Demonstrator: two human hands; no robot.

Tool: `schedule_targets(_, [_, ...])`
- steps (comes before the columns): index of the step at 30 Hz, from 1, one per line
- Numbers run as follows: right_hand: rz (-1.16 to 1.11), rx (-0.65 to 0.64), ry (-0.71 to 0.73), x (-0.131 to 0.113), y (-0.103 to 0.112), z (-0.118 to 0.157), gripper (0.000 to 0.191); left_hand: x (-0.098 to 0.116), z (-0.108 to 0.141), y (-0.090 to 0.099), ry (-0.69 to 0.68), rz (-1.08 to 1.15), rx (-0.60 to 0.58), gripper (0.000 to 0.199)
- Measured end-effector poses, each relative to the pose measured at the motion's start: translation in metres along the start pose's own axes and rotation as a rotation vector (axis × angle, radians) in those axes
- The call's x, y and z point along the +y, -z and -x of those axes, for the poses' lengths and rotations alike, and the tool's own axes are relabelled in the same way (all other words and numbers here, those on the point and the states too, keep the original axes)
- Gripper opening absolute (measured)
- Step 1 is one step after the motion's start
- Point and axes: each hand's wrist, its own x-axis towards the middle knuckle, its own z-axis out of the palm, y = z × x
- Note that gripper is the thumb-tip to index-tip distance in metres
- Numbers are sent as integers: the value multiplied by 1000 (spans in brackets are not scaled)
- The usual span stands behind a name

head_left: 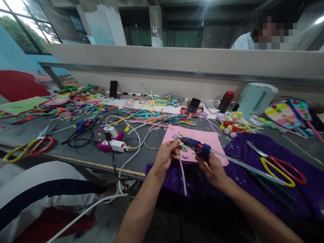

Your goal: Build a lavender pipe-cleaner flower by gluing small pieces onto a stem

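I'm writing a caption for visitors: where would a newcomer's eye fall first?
Probably on the blue glue gun in the right hand, its tip near the pale flower in the left hand, over a pink sheet. Next, perhaps, the red-and-yellow scissors on the purple cloth at the right.

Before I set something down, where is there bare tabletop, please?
The grey tabletop looks bare at its front between the leftmost scissors and purple power strip, and narrowly between that strip and the purple cloth. Pipe cleaners crowd the back; the glue gun hangs over the pink sheet.
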Motion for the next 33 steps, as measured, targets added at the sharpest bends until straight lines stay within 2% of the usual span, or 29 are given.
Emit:
schedule_targets(18, [-31, -36, -43, 1, 0, 0, 20, 2, 2, -1, -8, -4, -1, 29])
schedule_targets(22, [-147, -82, -77, -2, 5, 0, 19, 3, 2, -2, -11, 19, -6, 29])
schedule_targets(25, [-320, -63, -177, -2, 18, -8, 26, 5, 2, -2, -45, 39, 11, 28])
schedule_targets(27, [-404, 1, -273, 5, 27, -19, 27, 5, 2, -2, -62, 36, 31, 29])
schedule_targets(30, [-421, 97, -365, 28, 36, -42, 22, 6, 1, -2, -48, 31, 10, 29])
schedule_targets(33, [-406, 73, -447, 58, 34, -63, 24, 5, 0, -1, -48, 56, -23, 27])
